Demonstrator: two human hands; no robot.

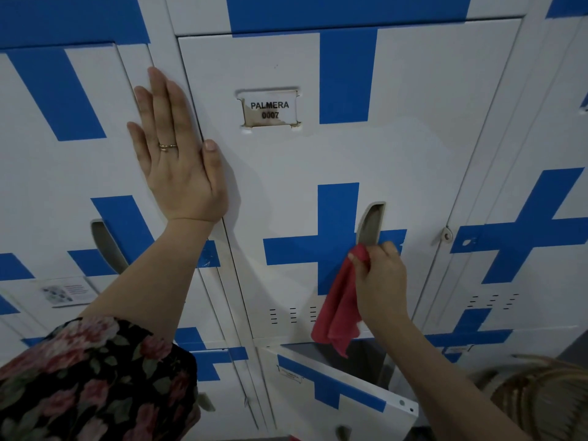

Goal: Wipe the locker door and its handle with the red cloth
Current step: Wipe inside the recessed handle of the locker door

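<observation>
I face a wall of white metal lockers marked with wide blue crosses and bands. The locker door [286,186] in front of me is smooth painted steel, shut, with a recessed label holder [270,109] that reads "PALMERA 0007". Its card is stained brown along the lower edge. 3 small groups of vent slots [292,315] are cut near the door's bottom edge.

My left hand [178,154] lies flat on the seam at the door's left edge, fingers straight and close together, thumb out to the side. A thin ring [167,146] sits on 1 finger.

My right hand [380,281] pinches the red cloth [337,307] at the lower end of the handle [370,222], a curved recessed slot beside a blue cross [337,243]. The cloth is soft and crumpled, and most of it hangs below my fingers.

Below, a lower locker door [334,393] stands ajar. The space behind it is dark and I cannot tell what it holds.

A dark floral sleeve [95,383] covers my left upper arm. A brown woven object [541,399] shows at the bottom right.
</observation>
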